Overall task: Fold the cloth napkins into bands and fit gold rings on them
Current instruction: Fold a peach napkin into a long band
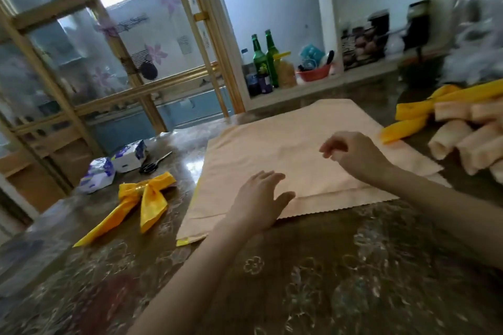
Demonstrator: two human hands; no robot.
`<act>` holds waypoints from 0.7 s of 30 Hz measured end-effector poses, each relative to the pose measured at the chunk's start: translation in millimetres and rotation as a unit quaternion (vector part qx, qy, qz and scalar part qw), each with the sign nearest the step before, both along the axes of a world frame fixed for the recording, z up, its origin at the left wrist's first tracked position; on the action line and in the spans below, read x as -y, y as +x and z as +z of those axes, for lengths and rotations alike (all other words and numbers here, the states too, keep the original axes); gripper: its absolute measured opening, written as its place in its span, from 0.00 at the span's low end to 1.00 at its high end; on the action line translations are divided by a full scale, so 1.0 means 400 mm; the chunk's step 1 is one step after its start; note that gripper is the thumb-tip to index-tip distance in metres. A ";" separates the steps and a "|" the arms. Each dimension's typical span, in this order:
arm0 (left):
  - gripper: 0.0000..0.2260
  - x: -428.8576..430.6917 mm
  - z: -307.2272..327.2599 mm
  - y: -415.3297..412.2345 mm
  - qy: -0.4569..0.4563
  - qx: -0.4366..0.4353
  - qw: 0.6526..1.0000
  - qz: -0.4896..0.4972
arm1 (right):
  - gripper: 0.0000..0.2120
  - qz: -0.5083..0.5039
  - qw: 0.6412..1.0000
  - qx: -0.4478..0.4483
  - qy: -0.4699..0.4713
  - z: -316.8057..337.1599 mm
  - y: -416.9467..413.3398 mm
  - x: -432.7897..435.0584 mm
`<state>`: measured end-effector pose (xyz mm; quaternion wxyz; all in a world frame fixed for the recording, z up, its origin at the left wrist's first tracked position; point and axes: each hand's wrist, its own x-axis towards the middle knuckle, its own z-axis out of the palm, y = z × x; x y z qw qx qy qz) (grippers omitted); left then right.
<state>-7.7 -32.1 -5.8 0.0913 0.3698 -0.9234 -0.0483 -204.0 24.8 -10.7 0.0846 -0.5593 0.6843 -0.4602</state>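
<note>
Napkin (285,133) spread flat at the centre of the worktop (326,266), its near edge turned up once. Left grip (258,198) lies open on the near-left of the fold. Right grip (353,152) hangs loosely curled above the cloth, holding nothing. Risk: the glossy worktop may let the cloth slide during folding, skewing the band. Counts: one flat napkin, at least five rolled napkins (462,141) at right, two yellow bows (144,196), one pair of scissors (155,163).

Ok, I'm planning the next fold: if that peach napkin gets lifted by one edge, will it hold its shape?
Probably floppy: the peach napkin lies flat with a soft fold near the left hand. Likely light, being thin. It may slide, since the table looks glossy.
</note>
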 end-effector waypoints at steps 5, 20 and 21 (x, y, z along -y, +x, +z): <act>0.26 -0.050 -0.033 -0.236 0.086 -0.010 0.994 -0.072 | 0.12 -0.140 0.984 0.097 -0.051 -0.056 -0.176 -0.120; 0.21 -0.104 -0.079 -0.419 -0.112 0.142 0.983 -0.006 | 0.12 -0.051 0.989 0.137 0.013 -0.059 -0.251 -0.181; 0.20 -0.106 -0.078 -0.419 -0.075 0.109 0.991 0.015 | 0.14 -0.041 0.991 0.129 0.014 -0.059 -0.250 -0.185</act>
